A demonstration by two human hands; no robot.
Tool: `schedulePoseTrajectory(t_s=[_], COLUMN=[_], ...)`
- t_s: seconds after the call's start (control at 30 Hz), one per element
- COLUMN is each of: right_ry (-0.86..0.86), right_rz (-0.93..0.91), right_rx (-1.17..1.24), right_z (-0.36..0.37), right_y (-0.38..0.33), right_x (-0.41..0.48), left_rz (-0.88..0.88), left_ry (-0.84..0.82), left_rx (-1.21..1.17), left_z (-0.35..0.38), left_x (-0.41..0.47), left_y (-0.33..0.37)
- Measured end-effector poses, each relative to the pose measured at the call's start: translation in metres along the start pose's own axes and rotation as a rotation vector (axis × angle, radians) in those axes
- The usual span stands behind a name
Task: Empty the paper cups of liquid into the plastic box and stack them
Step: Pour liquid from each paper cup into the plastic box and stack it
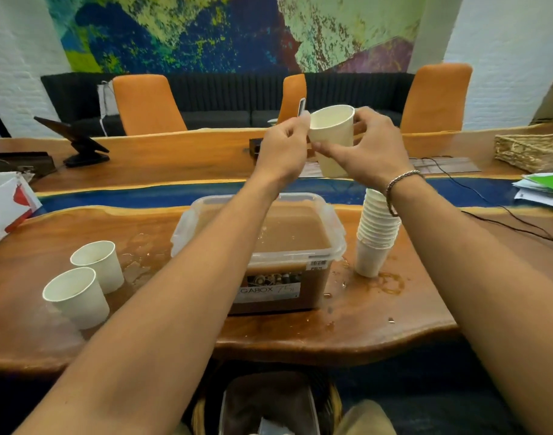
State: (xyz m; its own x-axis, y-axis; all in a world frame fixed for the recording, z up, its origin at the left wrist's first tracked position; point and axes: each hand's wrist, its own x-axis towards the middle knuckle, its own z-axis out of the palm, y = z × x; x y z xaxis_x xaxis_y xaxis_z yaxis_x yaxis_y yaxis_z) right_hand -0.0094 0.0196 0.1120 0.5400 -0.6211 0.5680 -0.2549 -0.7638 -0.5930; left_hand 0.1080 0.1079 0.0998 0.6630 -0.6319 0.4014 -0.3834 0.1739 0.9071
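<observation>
head | wavy near edge of glossy wooden table, bare wood near right | left hand and right hand both grip white paper cup, raised above far side of clear plastic box of brown liquid; long axis nearly upright, mouth up | stack of white paper cups just right of box; two loose paper cups near left | wet spills; orange chairs far

Plastic box at the middle of the table.
Left of it stand a near cup and a far cup (almost touching); the cup stack stands just right; above and beyond it, the left hand and right hand hold a single cup.
</observation>
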Motion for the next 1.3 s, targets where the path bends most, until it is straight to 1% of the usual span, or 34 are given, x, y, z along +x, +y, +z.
schedulePoseTrajectory(t_s=[0.13, 0.37, 0.53, 0.67, 0.73, 0.83, 0.93, 1.07, 1.17, 1.3], right_ry=[0.050, -0.022, -0.081, -0.179, -0.186, -0.157, -0.118, -0.093, -0.144, -0.309], right_rz=[0.021, 0.106, 0.171, 0.249, 0.256, 0.204, 0.147, 0.067, 0.006, -0.052], right_rx=[-0.043, -0.074, -0.074, -0.099, -0.112, -0.117, -0.098, -0.011, 0.086, 0.211], right_z=[-0.035, -0.054, -0.050, -0.047, -0.045, -0.038, -0.020, 0.025, 0.069, 0.130], right_y=[0.024, 0.056, 0.069, 0.072, 0.068, 0.053, 0.031, -0.007, -0.043, -0.101], right_x=[0.002, 0.001, -0.004, -0.008, -0.008, -0.008, -0.007, -0.005, -0.007, -0.013], left_rz=[0.048, 0.007, -0.031, -0.076, -0.077, -0.058, -0.043, -0.031, -0.027, -0.070], left_ry=[-0.070, -0.168, -0.235, -0.317, -0.321, -0.282, -0.199, -0.073, 0.020, 0.164], left_rx=[-0.030, 0.059, 0.122, 0.210, 0.230, 0.240, 0.253, 0.289, 0.357, 0.548], left_z=[0.042, 0.089, 0.097, 0.096, 0.091, 0.077, 0.053, -0.003, -0.061, -0.155], left_x=[0.007, 0.004, -0.002, -0.006, -0.008, -0.007, -0.002, 0.001, -0.004, -0.015], left_y=[0.010, 0.010, 0.003, -0.005, -0.007, -0.010, -0.016, -0.029, -0.038, -0.053])
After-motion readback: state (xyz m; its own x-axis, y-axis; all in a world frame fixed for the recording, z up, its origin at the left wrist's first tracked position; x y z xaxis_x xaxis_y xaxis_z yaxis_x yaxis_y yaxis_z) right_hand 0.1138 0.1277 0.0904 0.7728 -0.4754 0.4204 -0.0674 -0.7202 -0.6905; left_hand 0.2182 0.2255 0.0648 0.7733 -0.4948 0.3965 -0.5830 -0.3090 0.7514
